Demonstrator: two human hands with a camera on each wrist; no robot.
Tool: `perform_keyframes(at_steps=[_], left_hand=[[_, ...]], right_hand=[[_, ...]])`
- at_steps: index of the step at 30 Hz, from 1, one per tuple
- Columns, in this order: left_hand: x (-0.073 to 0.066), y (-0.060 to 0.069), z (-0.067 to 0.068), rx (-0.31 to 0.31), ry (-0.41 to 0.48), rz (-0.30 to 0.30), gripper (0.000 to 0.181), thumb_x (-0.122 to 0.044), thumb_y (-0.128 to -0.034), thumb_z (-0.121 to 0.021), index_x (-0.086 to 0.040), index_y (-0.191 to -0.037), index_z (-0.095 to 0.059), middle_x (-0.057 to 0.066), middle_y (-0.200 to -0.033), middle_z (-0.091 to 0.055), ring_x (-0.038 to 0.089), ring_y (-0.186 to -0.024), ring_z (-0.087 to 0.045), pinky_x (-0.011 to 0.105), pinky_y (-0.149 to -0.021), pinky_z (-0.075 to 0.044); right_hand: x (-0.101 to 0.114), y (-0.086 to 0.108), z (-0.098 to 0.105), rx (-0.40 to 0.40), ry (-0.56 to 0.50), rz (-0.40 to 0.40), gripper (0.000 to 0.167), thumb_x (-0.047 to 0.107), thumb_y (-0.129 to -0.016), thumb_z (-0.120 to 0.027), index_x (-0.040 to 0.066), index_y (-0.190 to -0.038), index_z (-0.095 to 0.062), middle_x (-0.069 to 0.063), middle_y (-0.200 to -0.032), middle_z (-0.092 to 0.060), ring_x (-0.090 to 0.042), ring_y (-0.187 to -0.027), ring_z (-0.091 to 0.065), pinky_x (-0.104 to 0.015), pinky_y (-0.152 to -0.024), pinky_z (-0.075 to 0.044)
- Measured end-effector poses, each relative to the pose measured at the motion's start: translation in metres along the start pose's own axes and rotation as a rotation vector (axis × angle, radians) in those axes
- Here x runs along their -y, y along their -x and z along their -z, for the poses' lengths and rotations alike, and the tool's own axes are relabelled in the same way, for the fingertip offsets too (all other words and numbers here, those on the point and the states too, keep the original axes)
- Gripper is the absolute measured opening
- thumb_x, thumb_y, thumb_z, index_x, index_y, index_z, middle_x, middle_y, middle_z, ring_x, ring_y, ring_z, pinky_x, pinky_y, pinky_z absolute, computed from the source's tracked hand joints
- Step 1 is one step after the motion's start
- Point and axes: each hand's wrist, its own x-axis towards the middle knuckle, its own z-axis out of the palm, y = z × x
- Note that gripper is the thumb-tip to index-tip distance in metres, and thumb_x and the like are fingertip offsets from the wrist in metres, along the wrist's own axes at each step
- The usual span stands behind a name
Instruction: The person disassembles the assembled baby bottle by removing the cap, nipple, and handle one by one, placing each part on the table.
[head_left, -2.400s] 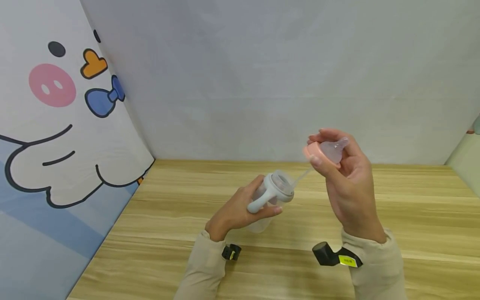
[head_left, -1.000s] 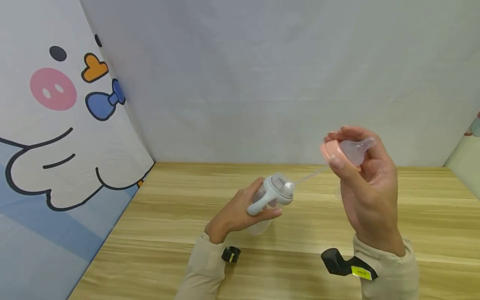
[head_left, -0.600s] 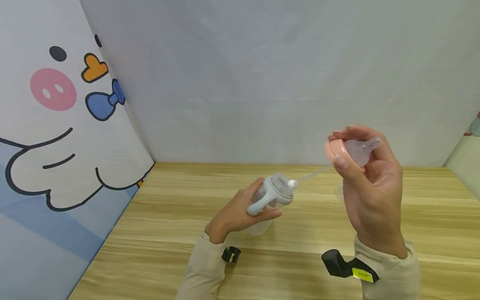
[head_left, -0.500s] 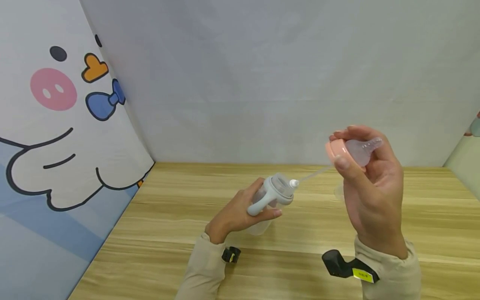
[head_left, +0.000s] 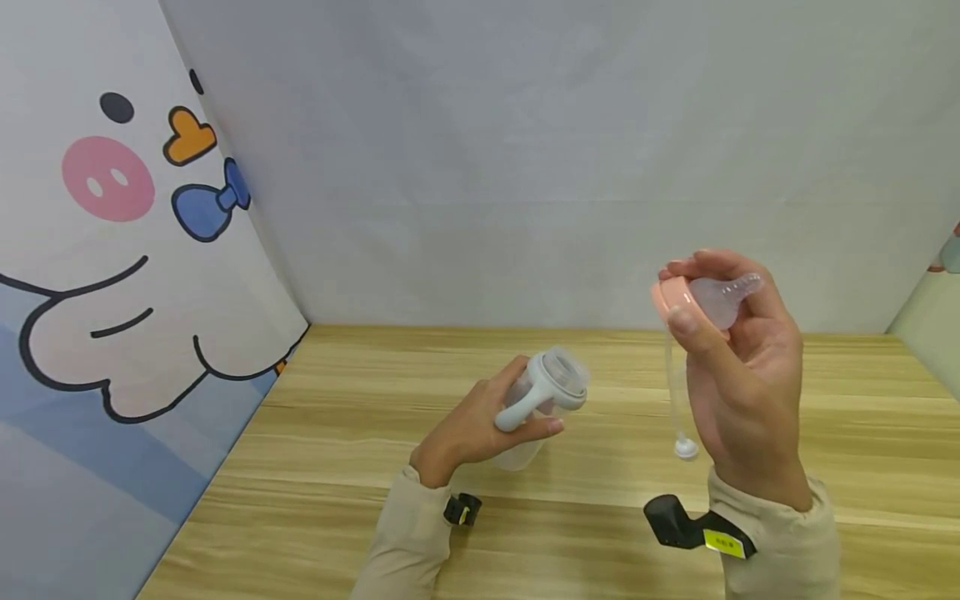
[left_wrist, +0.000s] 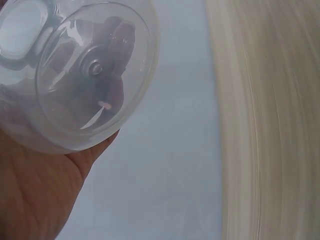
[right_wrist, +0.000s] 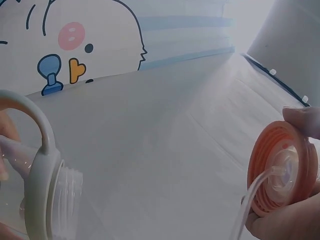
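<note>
My left hand (head_left: 472,421) grips a clear baby bottle (left_wrist: 100,75) with a grey handle ring (head_left: 536,392). The bottle is tilted, its uncovered threaded neck (right_wrist: 67,200) pointing up and to the right. Off to the right, my right hand (head_left: 746,375) pinches a pink collar (head_left: 677,297) between thumb and fingers, with a clear nipple (head_left: 722,300) pointing right out of it. From the collar's underside a thin straw (right_wrist: 252,192) hangs down, ending in a white weight (head_left: 686,448) above the table. Bottle and collar are apart.
A wood-grain table (head_left: 337,492) lies under both hands. Behind it stands a pale grey backdrop (head_left: 480,167), and a cartoon-printed panel (head_left: 67,275) rises on the left. Something faint and clear (head_left: 677,383) shows beside the right hand.
The right hand moved right, drawing the straw out of the bottle. Its white weight left the bottle neck and now dangles below the collar. The left hand has hardly moved.
</note>
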Motion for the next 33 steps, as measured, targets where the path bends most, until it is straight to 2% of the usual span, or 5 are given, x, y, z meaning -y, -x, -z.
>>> perform_keyframes(at_steps=[6, 15, 21, 28, 33], left_hand=[[0.001, -0.001, 0.0, -0.003, 0.007, 0.002, 0.063, -0.046, -0.0911, -0.072, -0.022, -0.142, -0.044, 0.012, -0.112, -0.073, 0.007, -0.084, -0.07, 0.028, -0.075, -0.057], [0.004, -0.003, -0.001, -0.001, 0.032, -0.008, 0.064, -0.047, -0.0919, -0.071, -0.022, -0.143, -0.043, 0.014, -0.113, -0.073, 0.006, -0.083, -0.071, 0.027, -0.074, -0.058], [0.005, -0.005, -0.001, -0.007, 0.033, -0.01, 0.066, -0.049, -0.0919, -0.07, -0.023, -0.145, -0.041, 0.014, -0.114, -0.072, 0.006, -0.083, -0.071, 0.027, -0.074, -0.058], [0.005, -0.007, -0.002, -0.024, 0.024, -0.008, 0.061, -0.039, -0.092, -0.073, -0.022, -0.143, -0.044, 0.009, -0.111, -0.073, 0.007, -0.083, -0.071, 0.027, -0.073, -0.058], [0.005, -0.009, -0.003, -0.022, 0.032, -0.012, 0.062, -0.04, -0.0922, -0.073, -0.022, -0.144, -0.044, 0.012, -0.113, -0.073, 0.007, -0.083, -0.071, 0.027, -0.074, -0.058]], right_hand=[[-0.003, -0.002, 0.002, 0.013, -0.013, -0.011, 0.042, -0.026, -0.088, -0.045, -0.013, -0.127, -0.052, -0.02, -0.118, -0.061, -0.031, -0.114, -0.059, -0.032, -0.105, -0.049], [-0.013, -0.005, 0.01, -0.005, 0.062, -0.078, 0.04, -0.023, -0.09, -0.049, -0.01, -0.128, -0.053, -0.017, -0.119, -0.061, -0.027, -0.114, -0.06, -0.028, -0.102, -0.051], [-0.017, -0.008, 0.015, -0.021, 0.09, -0.096, 0.039, -0.021, -0.091, -0.051, -0.01, -0.128, -0.052, -0.016, -0.119, -0.061, -0.027, -0.114, -0.06, -0.028, -0.102, -0.051], [-0.024, -0.01, 0.021, -0.018, 0.137, -0.135, 0.04, -0.02, -0.091, -0.051, -0.003, -0.127, -0.056, -0.012, -0.12, -0.062, -0.025, -0.118, -0.06, -0.025, -0.102, -0.05], [-0.029, -0.012, 0.027, -0.01, 0.12, -0.16, 0.038, -0.019, -0.092, -0.053, -0.003, -0.127, -0.055, -0.012, -0.12, -0.062, -0.025, -0.119, -0.06, -0.026, -0.104, -0.05]])
